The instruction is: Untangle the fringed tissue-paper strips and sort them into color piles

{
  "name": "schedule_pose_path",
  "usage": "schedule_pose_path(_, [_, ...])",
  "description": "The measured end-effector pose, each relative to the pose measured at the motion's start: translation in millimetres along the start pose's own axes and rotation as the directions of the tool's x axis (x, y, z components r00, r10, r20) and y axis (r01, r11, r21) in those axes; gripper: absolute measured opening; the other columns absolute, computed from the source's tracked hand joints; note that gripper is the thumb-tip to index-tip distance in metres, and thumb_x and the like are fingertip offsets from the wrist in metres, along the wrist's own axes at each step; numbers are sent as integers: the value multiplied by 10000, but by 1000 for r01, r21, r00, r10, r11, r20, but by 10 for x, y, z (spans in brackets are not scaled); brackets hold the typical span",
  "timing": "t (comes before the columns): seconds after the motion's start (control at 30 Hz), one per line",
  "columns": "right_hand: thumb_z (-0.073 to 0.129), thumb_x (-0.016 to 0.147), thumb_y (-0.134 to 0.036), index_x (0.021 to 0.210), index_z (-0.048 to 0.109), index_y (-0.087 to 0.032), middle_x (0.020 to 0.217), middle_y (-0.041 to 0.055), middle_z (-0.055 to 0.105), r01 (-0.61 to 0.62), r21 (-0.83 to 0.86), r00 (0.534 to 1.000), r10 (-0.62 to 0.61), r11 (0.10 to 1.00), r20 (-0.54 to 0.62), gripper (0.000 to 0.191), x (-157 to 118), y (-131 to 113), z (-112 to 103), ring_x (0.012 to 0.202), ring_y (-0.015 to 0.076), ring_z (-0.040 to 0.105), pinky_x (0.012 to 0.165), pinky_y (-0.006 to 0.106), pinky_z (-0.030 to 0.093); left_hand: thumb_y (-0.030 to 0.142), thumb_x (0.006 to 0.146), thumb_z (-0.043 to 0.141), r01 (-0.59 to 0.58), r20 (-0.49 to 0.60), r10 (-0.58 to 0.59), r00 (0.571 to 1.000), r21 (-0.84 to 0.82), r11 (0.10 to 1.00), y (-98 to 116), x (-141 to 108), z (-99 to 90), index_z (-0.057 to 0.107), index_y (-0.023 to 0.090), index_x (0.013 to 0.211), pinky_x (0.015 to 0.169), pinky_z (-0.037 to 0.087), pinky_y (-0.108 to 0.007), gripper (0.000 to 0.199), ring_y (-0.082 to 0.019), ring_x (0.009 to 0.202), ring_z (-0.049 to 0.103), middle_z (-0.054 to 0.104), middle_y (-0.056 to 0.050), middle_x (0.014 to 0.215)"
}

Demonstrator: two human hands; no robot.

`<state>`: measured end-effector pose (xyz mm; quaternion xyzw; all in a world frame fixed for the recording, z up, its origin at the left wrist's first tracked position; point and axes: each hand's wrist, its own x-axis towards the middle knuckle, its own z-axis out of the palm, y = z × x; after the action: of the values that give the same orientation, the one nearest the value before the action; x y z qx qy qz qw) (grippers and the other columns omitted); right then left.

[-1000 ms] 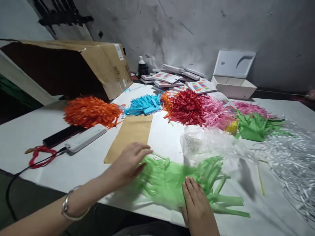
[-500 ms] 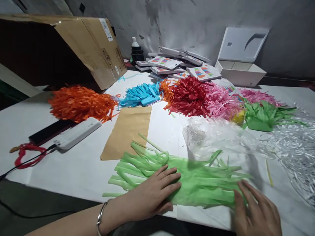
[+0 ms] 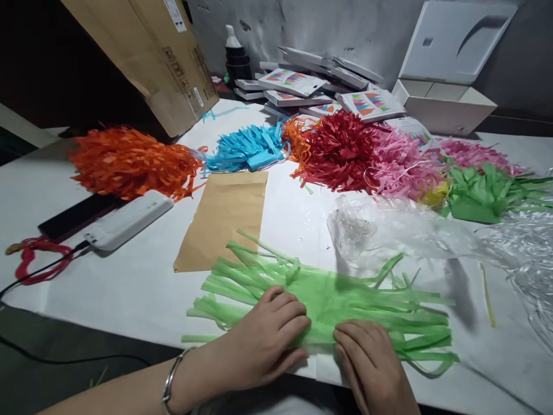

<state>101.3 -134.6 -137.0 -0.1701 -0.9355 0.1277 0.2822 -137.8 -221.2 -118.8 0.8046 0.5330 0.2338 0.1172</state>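
Note:
A sheet of green tissue paper (image 3: pixel 322 297), cut into fringe at both ends, lies spread across the near part of the table. My left hand (image 3: pixel 276 331) rests on its near edge left of the middle, fingers curled and thumb low by the edge. Close by on the right, my right hand (image 3: pixel 367 357) has its fingers bent over the same edge, with the thumb underneath. Both hands look closed on the paper, though the fingertips are partly hidden. The fringe strips fan out left and right, some of them crossed.
Behind the paper lie a brown paper sheet (image 3: pixel 224 216) and a clear plastic bag (image 3: pixel 389 230). Orange (image 3: pixel 133 161), blue (image 3: pixel 248 147) and red tassels (image 3: pixel 341 153) line the back, before stacked flat boxes (image 3: pixel 294 83). A white power bank (image 3: pixel 132 222) sits left, silver strands (image 3: pixel 531 265) right.
My right hand has moved left from the right-hand fringe to the paper's near edge, beside my left hand. My left fingers, spread flat before, are now curled. The view has tilted down slightly.

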Motion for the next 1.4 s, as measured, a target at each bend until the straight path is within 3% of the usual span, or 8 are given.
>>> schedule_pose_path(0.13, [558,954,-108,1096,636,-149,1017,96,710,-100,65,995,101,993,-1,167,-5,-4,22,959,215,653,898,364,482,147,915,504,83,9,-83,996,41,996,68,55,-16,590,192,959,920,357,-442,106,-229,859,573,662,-60,915])
schedule_pose_path(0.3, [511,962,-94,1169,623,-137,1069,96,702,-17,-34,1000,18,999,14,239,12,37,22,1035,236,628,959,382,427,52,869,438,168,43,-167,985,-11,986,37,83,-38,568,195,902,867,350,-414,196,-205,759,552,652,-29,837])
schedule_pose_path(0.47, [416,1042,-219,881,591,-215,751,14,602,-325,9,946,325,946,4,237,204,22,93,709,192,563,724,337,407,173,1006,405,311,161,-314,936,44,949,-114,270,-99,562,199,808,695,390,-332,254,-194,663,570,638,-11,736])
schedule_pose_path(0.67, [398,1047,-334,720,509,-235,597,-10,540,-448,-192,888,459,873,19,359,464,157,186,550,187,550,547,313,341,268,991,491,380,281,-457,844,288,879,-271,593,-164,606,187,790,548,364,-306,245,-221,613,622,685,-59,724])
schedule_pose_path(0.9, [503,984,-151,1041,658,-165,1006,109,697,-185,-217,978,158,958,-135,165,458,150,95,994,268,617,937,446,408,256,963,494,371,294,-484,824,364,854,-317,679,-140,640,182,778,515,373,-315,247,-255,607,669,704,-76,698])
schedule_pose_path(1.1, [380,994,-80,1047,684,-105,921,111,721,37,-190,997,-48,981,-52,310,403,123,178,921,243,630,976,438,390,174,938,523,325,203,-425,882,391,861,-285,628,-183,640,167,820,545,424,-333,166,-233,602,642,687,-63,700])
schedule_pose_path(1.23, [469,969,-70,946,659,-131,809,69,673,-59,-92,993,49,994,-109,200,470,100,160,785,198,601,887,402,406,290,895,661,140,31,-162,986,360,922,-180,523,-181,634,183,1076,973,418,-525,212,-309,1059,609,681,-106,1128])
schedule_pose_path(1.4, [410,1011,-130,1050,647,-138,925,87,696,-38,-111,997,30,993,-67,240,513,31,176,883,216,608,928,422,364,134,943,578,-91,-27,107,994,336,937,-178,402,-3,620,194,844,1055,310,-496,123,-207,889,574,661,-11,850])
